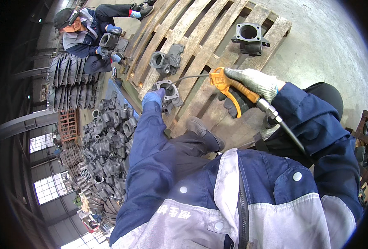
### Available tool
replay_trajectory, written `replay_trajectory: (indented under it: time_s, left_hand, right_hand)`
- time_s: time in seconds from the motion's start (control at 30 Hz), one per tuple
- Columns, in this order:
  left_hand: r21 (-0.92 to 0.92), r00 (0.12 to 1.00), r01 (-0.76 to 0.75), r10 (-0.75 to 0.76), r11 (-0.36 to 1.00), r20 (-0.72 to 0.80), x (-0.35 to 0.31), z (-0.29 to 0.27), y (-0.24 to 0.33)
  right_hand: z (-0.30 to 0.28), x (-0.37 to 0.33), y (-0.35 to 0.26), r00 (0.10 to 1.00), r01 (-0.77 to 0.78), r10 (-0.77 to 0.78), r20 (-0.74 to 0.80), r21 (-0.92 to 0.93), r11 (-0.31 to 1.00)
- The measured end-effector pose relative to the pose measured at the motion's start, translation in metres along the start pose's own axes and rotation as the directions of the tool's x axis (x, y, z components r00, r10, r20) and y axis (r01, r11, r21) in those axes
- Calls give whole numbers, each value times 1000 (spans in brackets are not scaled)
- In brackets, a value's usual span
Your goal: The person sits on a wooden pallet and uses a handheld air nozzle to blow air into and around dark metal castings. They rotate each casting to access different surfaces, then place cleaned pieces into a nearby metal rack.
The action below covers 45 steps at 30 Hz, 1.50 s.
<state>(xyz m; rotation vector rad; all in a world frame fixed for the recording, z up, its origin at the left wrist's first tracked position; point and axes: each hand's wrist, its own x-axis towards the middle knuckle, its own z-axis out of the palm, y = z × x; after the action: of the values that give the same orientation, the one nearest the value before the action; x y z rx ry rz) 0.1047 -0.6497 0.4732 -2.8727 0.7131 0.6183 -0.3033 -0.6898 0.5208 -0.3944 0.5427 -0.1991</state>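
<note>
Touching left grip [153, 97]: grey casting [172, 97]

A navy-and-grey jacket [279, 203] has a dark zip [243, 211] and white snaps [297, 176].

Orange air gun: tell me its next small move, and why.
Probably squeeze the lever of the orange air gun, with the left hand at the casting: the right hand grips the gun, its lever stands out from the handle, and its thin tube appears to reach the casting's round opening.
</note>
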Motion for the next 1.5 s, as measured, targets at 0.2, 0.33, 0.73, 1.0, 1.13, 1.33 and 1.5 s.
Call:
replay_trajectory:
  time_s: [0.2,0.33,0.73,1.0,1.13,1.33,1.5]
  left_hand:
    - [14,1000,6,-6,1000,2,38,15,-13]
    - [68,999,-39,38,997,6,42,19,-17]
    - [96,997,-21,27,995,-70,3,5,-2]
    - [158,994,-12,29,987,-110,22,13,-1]
    - [99,997,-7,14,995,-70,9,7,3]
    - [66,1000,4,-3,998,-8,5,3,4]
    - [124,998,-26,32,992,-46,21,10,-2]
  right_hand:
    - [-6,5,14,999,-31,33,17,-126,992]
    - [-4,8,12,998,52,-55,2,-363,930]
    - [12,-3,11,998,-25,34,62,-139,990]
    - [3,5,23,997,-58,62,48,-91,994]
    - [7,3,22,997,-68,71,23,-109,992]
    - [6,-8,12,999,-48,49,16,-99,994]
    - [1,-9,13,998,-23,14,-53,-183,983]
